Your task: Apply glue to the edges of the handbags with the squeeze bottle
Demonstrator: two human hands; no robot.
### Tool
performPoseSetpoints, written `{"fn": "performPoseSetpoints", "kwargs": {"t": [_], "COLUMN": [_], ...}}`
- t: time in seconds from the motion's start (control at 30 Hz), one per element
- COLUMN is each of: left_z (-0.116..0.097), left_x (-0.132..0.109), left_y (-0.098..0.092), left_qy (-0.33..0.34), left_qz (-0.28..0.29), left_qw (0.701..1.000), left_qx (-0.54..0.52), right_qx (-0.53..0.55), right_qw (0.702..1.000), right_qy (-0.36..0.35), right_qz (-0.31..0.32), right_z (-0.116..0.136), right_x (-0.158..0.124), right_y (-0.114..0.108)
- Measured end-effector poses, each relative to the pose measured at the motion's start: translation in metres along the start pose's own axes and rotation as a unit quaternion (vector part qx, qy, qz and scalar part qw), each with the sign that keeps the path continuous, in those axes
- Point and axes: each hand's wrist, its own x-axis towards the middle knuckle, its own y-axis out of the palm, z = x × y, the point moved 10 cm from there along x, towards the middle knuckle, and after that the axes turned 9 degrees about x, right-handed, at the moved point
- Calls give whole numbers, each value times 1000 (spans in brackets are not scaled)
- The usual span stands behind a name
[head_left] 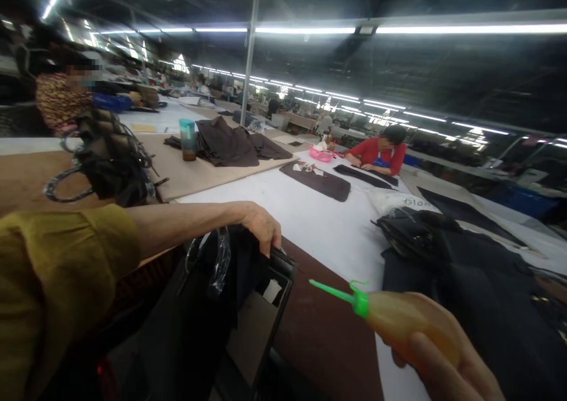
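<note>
My right hand is wrapped round a squeeze bottle of amber liquid, its green nozzle pointing left toward the bag. My left hand is bent over the top edge of a black bag, fingers closed on the rim and fingertips partly hidden. A tan panel and a small white piece show in the bag's opening. Clear plastic wraps its handle. Beneath the nozzle lies a dark brown sheet on the white table.
Black bags lie at right, another with wrapped handles at left. A teal-topped cup stands beside dark brown fabric. Across the table, a person in red works near a pink basket; another person is at far left.
</note>
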Motion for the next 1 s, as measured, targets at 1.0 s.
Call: {"fn": "performPoseSetpoints", "kwargs": {"t": [1.0], "left_z": [23], "left_x": [19], "left_y": [36], "left_qy": [4], "left_qz": [77], "left_qw": [997], "left_qx": [-17], "right_qx": [-140], "right_qw": [986], "right_qy": [-86], "right_qz": [-10], "right_z": [21], "right_x": [-13], "right_y": [52]}}
